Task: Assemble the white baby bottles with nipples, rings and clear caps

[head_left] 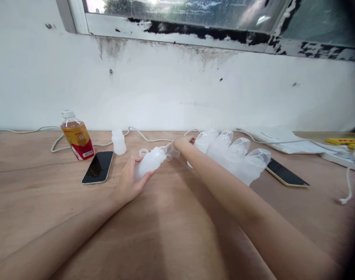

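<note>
evidently, a smooth, frosted white plastic bottle (149,163) is held by the left hand (130,181), fingers and thumb wrapped around its body, tilted with its neck aimed towards two o'clock. just beyond the neck, small clear plastic pieces (174,152) are reached by the right hand (183,142); its fingers look drawn in narrow, but whether anything is pinched cannot be told.

the bottle is likely light and slightly springy, able to dent if squeezed hard and to slip if gripped loosely. it is best taken around the broad lower body, with the neck left free; the thin clear pieces are probably stiffer, easily scratched, and better lifted by their edges.

from the held bottle, a pale translucent ring (143,152) is seen close by at eleven o'clock, a smaller upright frosted bottle (119,142) at ten, and a group of frosted bottles with clear domed tops (238,157) at three. no writing can be made out on them. on the amber drink bottle with a red-and-yellow label (78,138), at ten and farther off, a square code and a barcode are seen, but the brand cannot be read.
</note>
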Demonstrator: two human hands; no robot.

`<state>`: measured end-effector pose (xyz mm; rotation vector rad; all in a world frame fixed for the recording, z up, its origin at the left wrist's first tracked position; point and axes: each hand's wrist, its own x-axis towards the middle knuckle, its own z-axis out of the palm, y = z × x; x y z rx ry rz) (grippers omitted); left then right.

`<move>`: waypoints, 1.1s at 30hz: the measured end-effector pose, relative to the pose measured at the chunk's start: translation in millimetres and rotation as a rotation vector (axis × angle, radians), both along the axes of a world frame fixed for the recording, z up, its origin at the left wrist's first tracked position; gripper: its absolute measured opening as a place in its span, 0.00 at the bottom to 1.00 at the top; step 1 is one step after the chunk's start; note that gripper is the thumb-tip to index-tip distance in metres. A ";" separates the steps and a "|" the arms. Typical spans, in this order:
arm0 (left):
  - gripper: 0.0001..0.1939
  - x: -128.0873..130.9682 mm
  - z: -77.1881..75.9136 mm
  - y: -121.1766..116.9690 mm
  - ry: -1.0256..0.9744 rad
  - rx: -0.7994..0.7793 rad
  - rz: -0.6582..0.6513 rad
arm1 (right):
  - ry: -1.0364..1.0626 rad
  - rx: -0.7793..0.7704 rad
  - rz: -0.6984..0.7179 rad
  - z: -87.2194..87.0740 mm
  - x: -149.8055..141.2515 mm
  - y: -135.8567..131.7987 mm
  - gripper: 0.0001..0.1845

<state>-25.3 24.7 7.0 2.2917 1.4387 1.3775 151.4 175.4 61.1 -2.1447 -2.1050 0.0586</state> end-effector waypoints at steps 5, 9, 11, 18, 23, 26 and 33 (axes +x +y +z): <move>0.16 0.3 0.9 -0.3 -0.007 0.002 -0.004 | -0.131 -0.089 -0.173 5.9 -1.9 -5.2 0.12; 0.16 -1.2 0.3 -0.7 -0.033 -0.006 -0.019 | -0.162 0.054 -0.106 25.0 -10.9 -30.1 0.16; 0.15 -2.4 -0.1 -0.5 -0.062 -0.025 -0.013 | -0.145 0.177 -0.008 34.5 -14.3 -52.2 0.19; 0.15 -2.1 -0.2 1.4 -0.182 -0.080 0.003 | 0.785 0.359 0.492 3.7 6.5 -119.0 0.17; 0.17 -2.9 4.0 1.1 -0.120 -0.118 0.034 | 1.454 -0.073 0.434 -38.6 28.8 -127.7 0.19; 0.17 -4.1 5.8 2.0 -0.067 -0.148 0.054 | 1.683 -0.113 0.392 -48.0 37.4 -128.1 0.18; 0.17 -2.5 6.3 2.1 -0.008 -0.118 0.049 | 1.853 -0.165 0.368 -51.7 42.2 -127.7 0.15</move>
